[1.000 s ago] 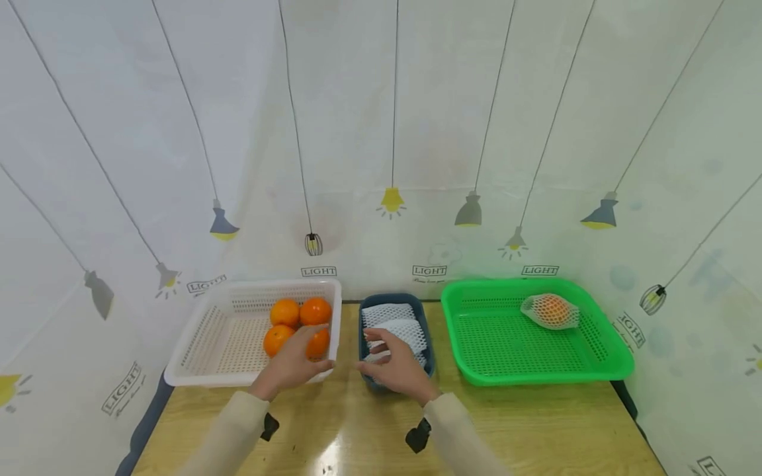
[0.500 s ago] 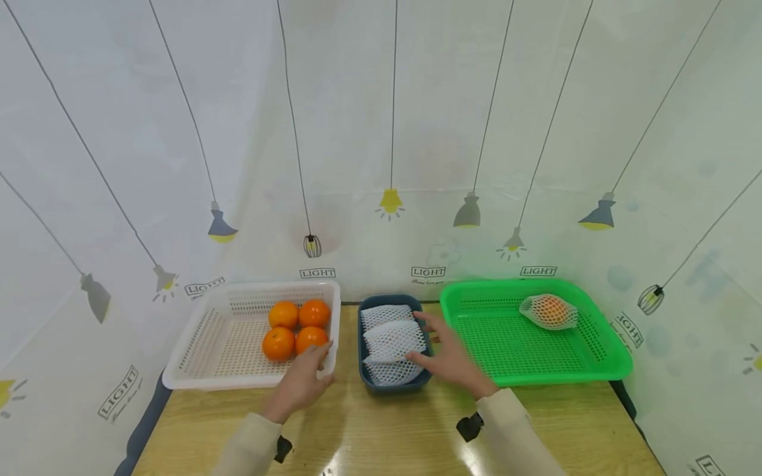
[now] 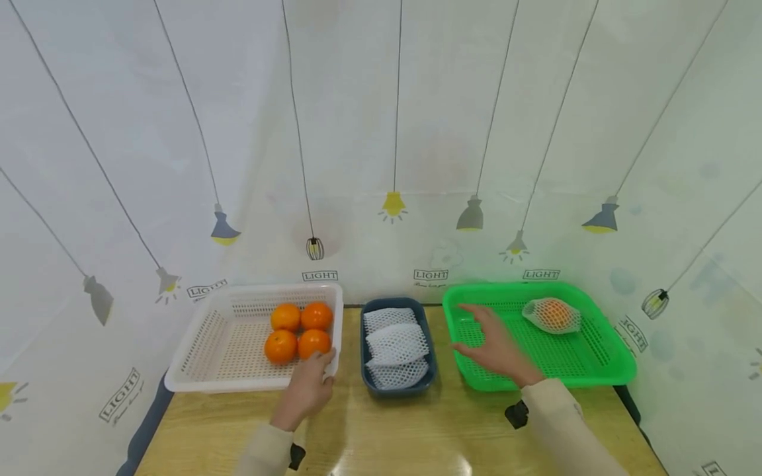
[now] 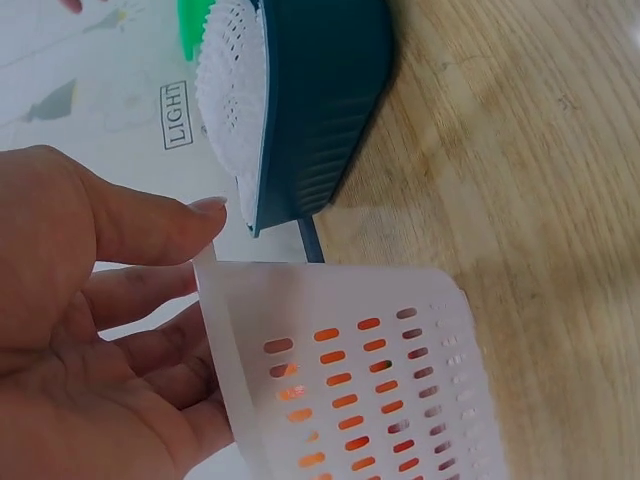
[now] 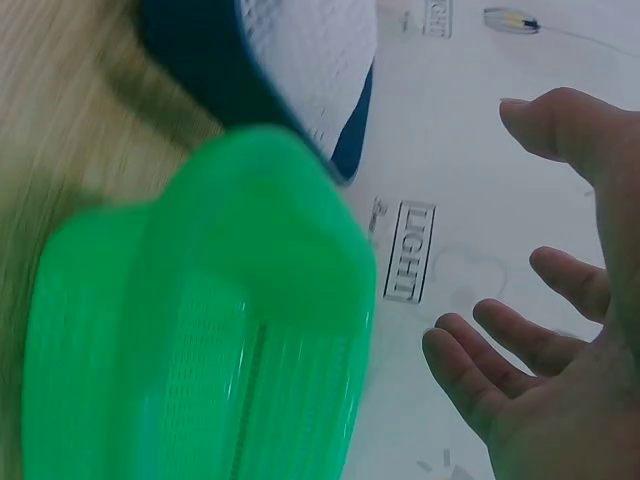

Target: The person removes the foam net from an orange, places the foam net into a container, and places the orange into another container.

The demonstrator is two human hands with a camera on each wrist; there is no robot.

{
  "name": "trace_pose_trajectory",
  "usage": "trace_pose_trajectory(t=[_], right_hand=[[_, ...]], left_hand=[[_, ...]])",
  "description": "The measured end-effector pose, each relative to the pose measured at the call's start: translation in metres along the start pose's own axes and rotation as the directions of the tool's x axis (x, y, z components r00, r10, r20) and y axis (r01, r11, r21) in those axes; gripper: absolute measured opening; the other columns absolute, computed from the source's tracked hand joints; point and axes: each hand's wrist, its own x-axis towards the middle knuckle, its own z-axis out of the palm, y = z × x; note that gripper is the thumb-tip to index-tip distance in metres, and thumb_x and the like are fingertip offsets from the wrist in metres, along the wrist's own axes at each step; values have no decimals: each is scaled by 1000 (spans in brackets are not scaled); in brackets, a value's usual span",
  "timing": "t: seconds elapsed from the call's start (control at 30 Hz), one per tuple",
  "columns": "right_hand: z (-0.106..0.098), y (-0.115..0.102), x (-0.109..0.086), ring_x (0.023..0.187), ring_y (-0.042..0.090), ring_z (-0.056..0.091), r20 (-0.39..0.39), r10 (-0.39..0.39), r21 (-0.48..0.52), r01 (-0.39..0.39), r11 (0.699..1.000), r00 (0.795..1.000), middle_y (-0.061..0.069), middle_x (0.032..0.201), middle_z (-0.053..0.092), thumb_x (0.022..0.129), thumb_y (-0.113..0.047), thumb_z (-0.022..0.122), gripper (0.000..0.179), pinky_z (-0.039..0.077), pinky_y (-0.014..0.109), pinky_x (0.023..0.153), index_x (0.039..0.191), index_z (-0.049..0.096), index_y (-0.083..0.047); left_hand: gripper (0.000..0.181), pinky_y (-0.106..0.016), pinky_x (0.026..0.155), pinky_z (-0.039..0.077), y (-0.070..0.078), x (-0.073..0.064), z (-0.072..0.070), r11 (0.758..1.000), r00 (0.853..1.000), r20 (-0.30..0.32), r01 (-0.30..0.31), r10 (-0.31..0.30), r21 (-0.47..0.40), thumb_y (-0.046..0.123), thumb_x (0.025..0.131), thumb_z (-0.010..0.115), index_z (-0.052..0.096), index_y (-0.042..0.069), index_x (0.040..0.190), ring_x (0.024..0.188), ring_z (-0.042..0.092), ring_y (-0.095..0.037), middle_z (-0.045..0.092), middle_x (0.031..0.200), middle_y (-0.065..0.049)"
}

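Observation:
My left hand is at the near right corner of the white basket; its thumb and fingers hold the rim. Several oranges sit at the right side of that basket. My right hand hovers over the left part of the green basket, fingers spread and thumb apart, with nothing in it. One orange in a white foam net lies at the back right of the green basket. Between the baskets, white foam net sleeves lie in a dark blue tub.
Both baskets and the tub stand on a wooden table against a white wall sheet printed with lamps. A narrow strip of table separates the tub from each basket.
My right hand has moved right, from over the blue tub to over the green basket. My left hand has drawn back from the oranges to the white basket's rim.

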Motion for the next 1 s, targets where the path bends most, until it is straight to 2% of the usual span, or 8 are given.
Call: trace_pose_trajectory(t=[0.1,0.2,0.33,0.53,0.73,1.0], right_hand=[[-11,16,1,140,45,43,10,7,-78,-7,997,1000,21,153,43,89,-28,81,79,43,66,108,154,41,-10],[-24,30,3,139,49,42,27,19,-165,-15,986,999,23,153,41,88,-33,81,81,45,68,104,154,41,-9],[-35,52,6,140,58,33,35,55,-277,-43,960,998,28,157,34,87,-41,80,85,45,74,96,156,39,-11],[-47,97,10,143,62,22,29,107,-387,-88,918,994,33,160,26,85,-45,80,89,38,79,99,156,38,-11],[-57,134,13,138,69,23,2,158,-446,-141,884,987,39,157,25,81,-49,81,99,31,84,100,155,36,-3],[-69,180,21,137,72,20,3,268,-446,-239,863,963,41,157,22,76,-56,83,113,24,89,99,158,29,-2]], left_hand=[[55,-54,99,54,4,-1,2,1000,1000,-17,6,-6,-1,2,92,68,54,-1,145,118,63,-37,62,134,-22],[54,-55,102,52,7,-1,3,1000,999,-31,8,-8,3,2,92,68,55,-1,145,121,61,-38,62,135,-22],[54,-55,103,52,7,-3,5,1000,999,-45,24,-24,6,2,91,68,56,0,144,121,61,-38,64,133,-20],[54,-55,103,52,7,-6,5,1000,998,-57,31,-31,0,2,90,68,57,0,143,119,62,-37,64,131,-19],[54,-53,98,54,3,-6,7,1000,997,-76,8,-8,1,1,89,68,57,-1,142,113,64,-34,65,126,-17],[55,-52,97,55,2,-2,6,999,997,-74,35,-37,-30,2,89,69,58,3,143,112,64,-31,66,124,-14]])
